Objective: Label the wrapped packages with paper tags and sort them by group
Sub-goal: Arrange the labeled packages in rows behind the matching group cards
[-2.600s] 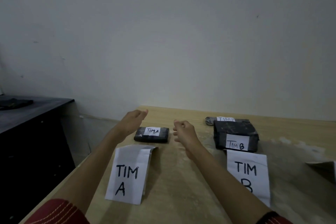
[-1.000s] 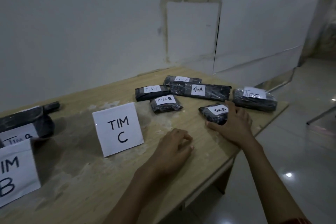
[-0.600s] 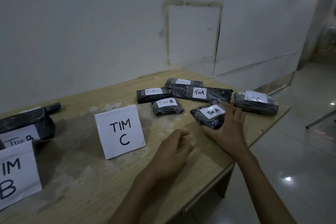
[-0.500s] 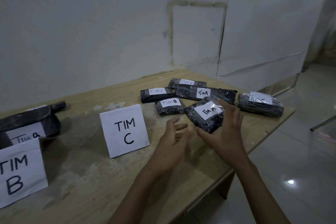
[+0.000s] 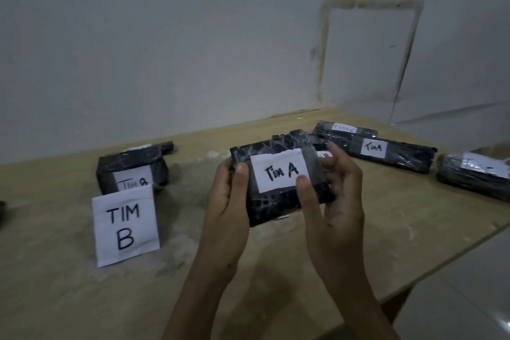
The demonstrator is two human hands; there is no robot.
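Both hands hold up a black wrapped package (image 5: 278, 201) with a white tag reading "TIM A", above the middle of the wooden table (image 5: 69, 270). My left hand (image 5: 227, 207) grips its left edge, my right hand (image 5: 335, 196) its right edge, thumbs on the front. A standing paper sign "TIM B" (image 5: 125, 225) is at the left, with a black package tagged "TIM B" (image 5: 132, 165) behind it. At the right lie a long package tagged "TIM A" (image 5: 383, 154), one tagged "TIM C" (image 5: 345, 130) behind it, and another package (image 5: 474, 176) near the right edge.
A white wall runs close behind the table. The table's front right edge (image 5: 430, 262) drops to a tiled floor (image 5: 469, 298). A small dark object (image 5: 2, 211) shows at the far left edge. More packages lie partly hidden behind the held one.
My right hand lifted the "TIM A" package off the table and my left hand joined it. The package now sits closer to me, and the view has swung left, so the "TIM C" sign is gone.
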